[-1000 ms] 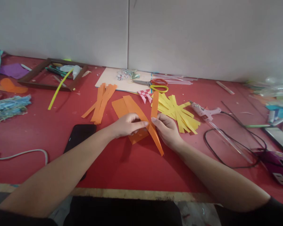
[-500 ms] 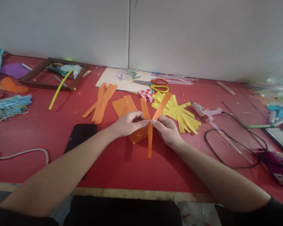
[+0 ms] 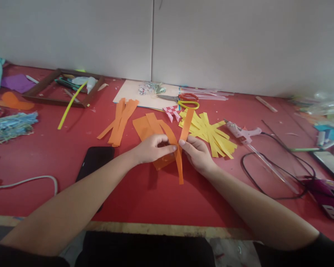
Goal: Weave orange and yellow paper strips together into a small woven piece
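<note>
Between thumb and fingers, my left hand (image 3: 155, 147) pinches orange paper strips (image 3: 179, 168) where they cross. My right hand (image 3: 197, 151) grips the same strips from the other side, its thumb tip close to the left one. One strip end points up and away, another bends to the left, and a third hangs toward me. Behind my left hand a wider orange paper piece (image 3: 141, 127) lies on the table. To its left is a pile of orange strips (image 3: 121, 124); yellow strips (image 3: 208, 131) lie fanned out beyond my right hand. My curled fingers are partly hidden.
Scissors (image 3: 187, 100) and a pink checked woven paper piece (image 3: 172, 112) lie ahead. A hot glue gun (image 3: 242, 132) with its black cord is at right. A black phone (image 3: 96, 161) lies by my left forearm. A wooden frame (image 3: 55, 101) stands at far left.
The held strips have shifted in my fingers: the hanging end swung left, then slightly back right, and the upright end tilted right, then straightened somewhat. Both hands stay nearly in place.
</note>
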A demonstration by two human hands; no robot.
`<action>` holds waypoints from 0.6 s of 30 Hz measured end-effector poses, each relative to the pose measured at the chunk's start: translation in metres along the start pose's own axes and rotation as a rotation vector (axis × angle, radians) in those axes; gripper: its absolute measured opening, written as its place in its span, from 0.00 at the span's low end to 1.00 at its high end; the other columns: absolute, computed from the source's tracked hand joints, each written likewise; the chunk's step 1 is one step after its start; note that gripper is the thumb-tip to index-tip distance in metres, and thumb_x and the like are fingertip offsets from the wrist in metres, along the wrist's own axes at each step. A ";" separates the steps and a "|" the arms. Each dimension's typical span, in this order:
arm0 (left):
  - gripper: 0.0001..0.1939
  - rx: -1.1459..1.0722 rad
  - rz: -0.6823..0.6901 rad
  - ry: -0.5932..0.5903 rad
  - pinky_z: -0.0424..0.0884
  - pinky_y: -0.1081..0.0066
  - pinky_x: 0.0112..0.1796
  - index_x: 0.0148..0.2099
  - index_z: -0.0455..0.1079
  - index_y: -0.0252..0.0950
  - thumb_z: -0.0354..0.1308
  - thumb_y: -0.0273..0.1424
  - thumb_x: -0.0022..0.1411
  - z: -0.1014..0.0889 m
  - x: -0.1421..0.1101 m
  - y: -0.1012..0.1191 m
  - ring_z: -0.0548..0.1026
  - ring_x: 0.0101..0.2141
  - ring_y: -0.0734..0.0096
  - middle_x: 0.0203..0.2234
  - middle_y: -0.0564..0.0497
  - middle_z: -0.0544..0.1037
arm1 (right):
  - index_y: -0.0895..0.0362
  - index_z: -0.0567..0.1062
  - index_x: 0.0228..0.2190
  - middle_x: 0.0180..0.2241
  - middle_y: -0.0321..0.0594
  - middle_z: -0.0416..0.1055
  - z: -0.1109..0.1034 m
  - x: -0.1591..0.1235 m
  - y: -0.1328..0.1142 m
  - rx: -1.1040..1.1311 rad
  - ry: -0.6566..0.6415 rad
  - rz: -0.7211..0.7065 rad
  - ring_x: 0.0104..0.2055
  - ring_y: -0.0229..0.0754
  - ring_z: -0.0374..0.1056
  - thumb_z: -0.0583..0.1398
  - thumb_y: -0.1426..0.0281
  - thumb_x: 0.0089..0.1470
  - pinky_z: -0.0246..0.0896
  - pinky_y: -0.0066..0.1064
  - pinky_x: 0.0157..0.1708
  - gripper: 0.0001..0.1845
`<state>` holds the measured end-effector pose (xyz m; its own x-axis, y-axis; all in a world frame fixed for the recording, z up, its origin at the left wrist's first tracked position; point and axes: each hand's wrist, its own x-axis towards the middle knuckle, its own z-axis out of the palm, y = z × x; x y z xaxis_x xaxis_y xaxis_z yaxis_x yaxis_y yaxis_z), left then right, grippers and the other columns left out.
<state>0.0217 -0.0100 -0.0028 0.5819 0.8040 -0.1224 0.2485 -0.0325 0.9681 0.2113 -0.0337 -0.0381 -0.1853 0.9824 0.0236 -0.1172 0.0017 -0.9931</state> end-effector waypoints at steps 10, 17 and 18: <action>0.20 -0.011 -0.003 -0.005 0.51 0.73 0.22 0.25 0.56 0.37 0.56 0.41 0.63 -0.001 -0.002 0.006 0.55 0.19 0.80 0.17 0.60 0.56 | 0.52 0.77 0.29 0.29 0.36 0.75 0.001 -0.001 -0.003 -0.022 -0.005 0.018 0.31 0.39 0.69 0.66 0.56 0.52 0.68 0.32 0.35 0.12; 0.19 -0.059 -0.020 0.019 0.51 0.74 0.22 0.25 0.58 0.37 0.57 0.43 0.61 0.000 -0.002 0.006 0.56 0.19 0.80 0.16 0.60 0.57 | 0.53 0.76 0.27 0.25 0.34 0.72 0.002 -0.002 -0.005 -0.073 0.025 0.004 0.29 0.38 0.68 0.65 0.54 0.52 0.67 0.31 0.32 0.15; 0.19 -0.069 -0.022 0.022 0.52 0.74 0.22 0.25 0.58 0.37 0.58 0.43 0.60 0.000 -0.002 0.006 0.56 0.19 0.80 0.16 0.60 0.57 | 0.53 0.75 0.27 0.24 0.34 0.71 0.002 -0.002 -0.004 -0.085 0.028 -0.001 0.28 0.38 0.67 0.65 0.54 0.52 0.66 0.31 0.32 0.15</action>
<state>0.0222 -0.0115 0.0033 0.5593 0.8171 -0.1394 0.2062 0.0257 0.9782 0.2104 -0.0360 -0.0336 -0.1573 0.9873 0.0224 -0.0335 0.0173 -0.9993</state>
